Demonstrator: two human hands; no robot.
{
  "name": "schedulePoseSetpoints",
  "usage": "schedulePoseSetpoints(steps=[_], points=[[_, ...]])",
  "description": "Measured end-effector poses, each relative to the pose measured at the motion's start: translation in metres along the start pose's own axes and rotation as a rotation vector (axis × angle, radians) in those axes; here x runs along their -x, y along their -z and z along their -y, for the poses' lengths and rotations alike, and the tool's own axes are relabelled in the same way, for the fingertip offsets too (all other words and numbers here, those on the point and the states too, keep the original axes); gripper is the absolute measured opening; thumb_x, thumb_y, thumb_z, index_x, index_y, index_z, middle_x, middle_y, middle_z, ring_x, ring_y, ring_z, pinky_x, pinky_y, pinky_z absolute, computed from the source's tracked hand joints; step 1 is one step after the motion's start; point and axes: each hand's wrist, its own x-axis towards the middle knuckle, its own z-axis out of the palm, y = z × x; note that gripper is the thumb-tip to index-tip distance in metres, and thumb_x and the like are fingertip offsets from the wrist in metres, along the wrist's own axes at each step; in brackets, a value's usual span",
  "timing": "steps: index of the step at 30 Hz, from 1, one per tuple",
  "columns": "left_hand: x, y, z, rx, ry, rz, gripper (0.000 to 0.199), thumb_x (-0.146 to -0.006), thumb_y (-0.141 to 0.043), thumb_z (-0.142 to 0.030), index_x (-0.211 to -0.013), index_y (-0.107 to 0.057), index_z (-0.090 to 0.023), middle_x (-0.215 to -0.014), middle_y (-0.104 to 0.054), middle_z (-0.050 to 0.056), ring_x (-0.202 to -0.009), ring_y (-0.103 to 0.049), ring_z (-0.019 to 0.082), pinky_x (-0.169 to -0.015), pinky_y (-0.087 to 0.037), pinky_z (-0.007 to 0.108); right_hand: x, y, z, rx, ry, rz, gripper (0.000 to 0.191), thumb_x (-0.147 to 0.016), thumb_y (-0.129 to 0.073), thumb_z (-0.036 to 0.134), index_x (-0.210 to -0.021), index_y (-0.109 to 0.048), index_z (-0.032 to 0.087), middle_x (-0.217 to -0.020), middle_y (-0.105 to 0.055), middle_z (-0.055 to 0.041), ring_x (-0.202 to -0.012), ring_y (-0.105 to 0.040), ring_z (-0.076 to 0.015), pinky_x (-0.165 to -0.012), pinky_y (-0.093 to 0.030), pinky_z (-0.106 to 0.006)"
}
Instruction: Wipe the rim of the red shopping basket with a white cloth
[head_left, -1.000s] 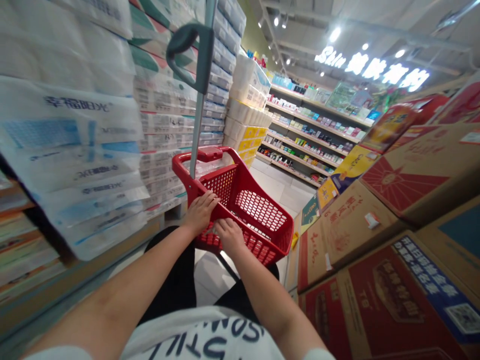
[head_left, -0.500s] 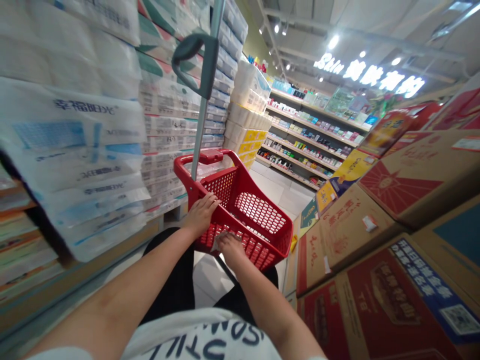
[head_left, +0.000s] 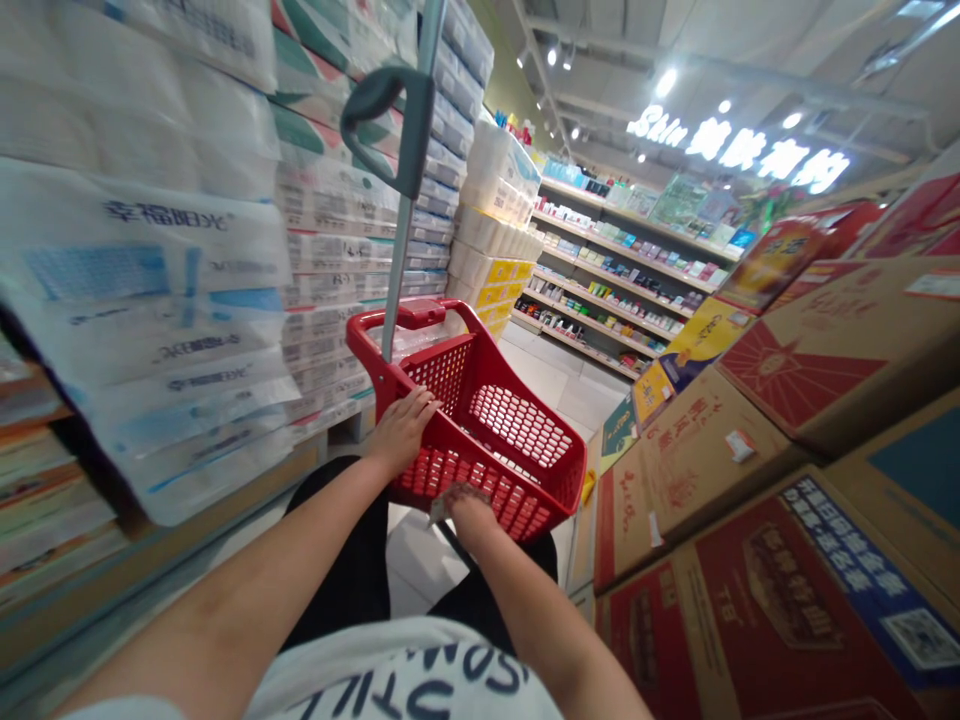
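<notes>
A red plastic shopping basket (head_left: 517, 430) with lattice sides stands between my knees, with a long metal pole and grey handle (head_left: 420, 130) rising from its near-left end. My left hand (head_left: 403, 425) rests on the basket's upper rim, its fingers wrapped over the edge. Lower down, my right hand (head_left: 466, 503) is against the outside of the basket's near side, fingers bent, with a small greyish cloth or wipe (head_left: 437, 512) pinched in it. Only part of the cloth shows.
Stacked tissue packs (head_left: 172, 290) rise close on the left. Cardboard cartons (head_left: 690, 450) crowd the right side. Beyond the basket, a tiled floor (head_left: 555, 372) leads to shelves of small products (head_left: 622, 270).
My right hand has moved slightly down and to the right along the basket's side, taking the cloth with it. My left hand has stayed on the rim.
</notes>
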Motion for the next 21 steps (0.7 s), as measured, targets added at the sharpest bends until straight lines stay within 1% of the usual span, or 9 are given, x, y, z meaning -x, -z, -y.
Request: schedulePoseSetpoints(steps=[2, 5, 8, 10, 12, 15, 18, 21], points=[[0.0, -0.001, 0.0, 0.002, -0.003, -0.002, 0.056, -0.08, -0.034, -0.003, -0.132, -0.049, -0.019, -0.141, -0.046, 0.01, -0.139, -0.026, 0.024, -0.107, -0.032, 0.044, -0.002, 0.011, 0.002, 0.011, 0.044, -0.1, 0.027, -0.09, -0.049, 0.018, -0.114, -0.06, 0.02, -0.113, -0.062, -0.0081, -0.108, -0.051, -0.0231, -0.087, -0.044, -0.034], [0.0, -0.003, 0.001, 0.006, -0.001, -0.007, 0.053, -0.082, -0.035, -0.006, -0.132, -0.049, -0.018, -0.141, -0.045, 0.011, -0.139, -0.026, 0.024, -0.107, -0.031, 0.044, -0.007, 0.043, 0.007, 0.033, 0.125, -0.336, 0.026, -0.093, -0.046, 0.023, -0.116, -0.058, 0.019, -0.113, -0.061, -0.0076, -0.103, -0.05, -0.0224, -0.087, -0.043, -0.034], [-0.001, -0.005, 0.002, 0.012, 0.007, -0.003, 0.048, -0.085, -0.039, -0.013, -0.131, -0.049, -0.017, -0.14, -0.046, 0.012, -0.139, -0.028, 0.026, -0.106, -0.032, 0.045, -0.011, 0.075, 0.008, 0.029, 0.171, -0.565, 0.03, -0.096, -0.043, 0.022, -0.122, -0.055, 0.02, -0.12, -0.058, -0.0082, -0.109, -0.047, -0.0216, -0.095, -0.039, -0.036], [-0.001, -0.005, 0.002, 0.007, 0.004, 0.0, 0.047, -0.085, -0.039, -0.014, -0.131, -0.05, -0.017, -0.14, -0.047, 0.012, -0.138, -0.028, 0.026, -0.106, -0.033, 0.046, -0.012, 0.086, 0.005, 0.003, 0.139, -0.656, 0.031, -0.095, -0.043, 0.019, -0.124, -0.054, 0.021, -0.125, -0.056, -0.0074, -0.115, -0.044, -0.0212, -0.099, -0.036, -0.037], [0.0, -0.004, 0.003, -0.004, -0.004, 0.0, 0.048, -0.085, -0.037, -0.011, -0.131, -0.049, -0.017, -0.14, -0.046, 0.011, -0.138, -0.028, 0.026, -0.106, -0.032, 0.045, -0.012, 0.087, -0.001, -0.044, 0.071, -0.677, 0.035, -0.092, -0.045, 0.014, -0.125, -0.054, 0.024, -0.129, -0.054, -0.0051, -0.116, -0.045, -0.0196, -0.1, -0.036, -0.034], [0.0, -0.005, 0.004, -0.002, -0.004, 0.002, 0.052, -0.082, -0.036, -0.007, -0.132, -0.049, -0.017, -0.142, -0.045, 0.011, -0.139, -0.028, 0.025, -0.107, -0.032, 0.045, -0.009, 0.074, -0.013, -0.139, -0.007, -0.657, 0.045, -0.088, -0.043, 0.005, -0.125, -0.055, 0.027, -0.131, -0.053, -0.001, -0.11, -0.051, -0.0166, -0.097, -0.04, -0.029], [0.001, -0.005, 0.005, 0.014, 0.001, 0.001, 0.055, -0.081, -0.036, -0.006, -0.133, -0.049, -0.019, -0.142, -0.045, 0.011, -0.138, -0.028, 0.025, -0.108, -0.032, 0.045, -0.003, 0.059, -0.023, -0.225, -0.039, -0.675, 0.05, -0.083, -0.043, 0.002, -0.122, -0.058, 0.028, -0.13, -0.055, 0.0006, -0.108, -0.054, -0.0166, -0.095, -0.041, -0.028], [0.001, -0.006, 0.005, 0.004, 0.0, -0.006, 0.055, -0.081, -0.034, -0.005, -0.132, -0.049, -0.018, -0.142, -0.045, 0.01, -0.138, -0.028, 0.025, -0.107, -0.032, 0.045, 0.006, 0.05, -0.033, -0.285, -0.034, -0.714, 0.051, -0.08, -0.044, 0.002, -0.12, -0.061, 0.028, -0.127, -0.057, -0.0002, -0.108, -0.055, -0.0176, -0.095, -0.043, -0.029]])
